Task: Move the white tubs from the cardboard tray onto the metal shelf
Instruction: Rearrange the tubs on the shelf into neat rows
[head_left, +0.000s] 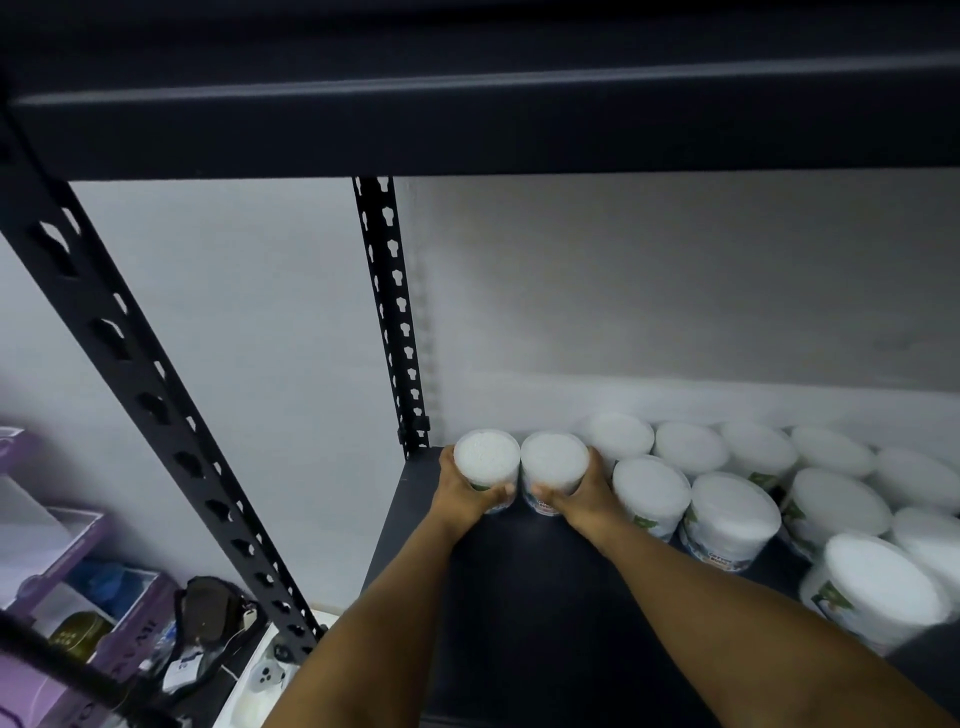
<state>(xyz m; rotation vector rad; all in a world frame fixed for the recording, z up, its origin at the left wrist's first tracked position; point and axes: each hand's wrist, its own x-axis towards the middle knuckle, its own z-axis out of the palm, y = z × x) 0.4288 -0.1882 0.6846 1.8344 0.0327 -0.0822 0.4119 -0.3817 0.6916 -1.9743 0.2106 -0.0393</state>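
Both my arms reach deep into the black metal shelf (524, 613). My left hand (464, 496) grips a white tub (487, 457) at the shelf's back left corner. Right beside it, touching, stands a second white tub (554, 461) held by my right hand (582, 499). Both tubs are upright with white lids and printed labels on their sides. Several more white tubs (727, 506) fill the shelf to the right in rows. The cardboard tray is out of view.
The shelf above (467, 130) hangs low over the opening. Perforated black uprights stand at the back left (392, 312) and front left (130, 374). Purple boxes (62, 561) and a dark bag (208, 608) lie on the floor at lower left.
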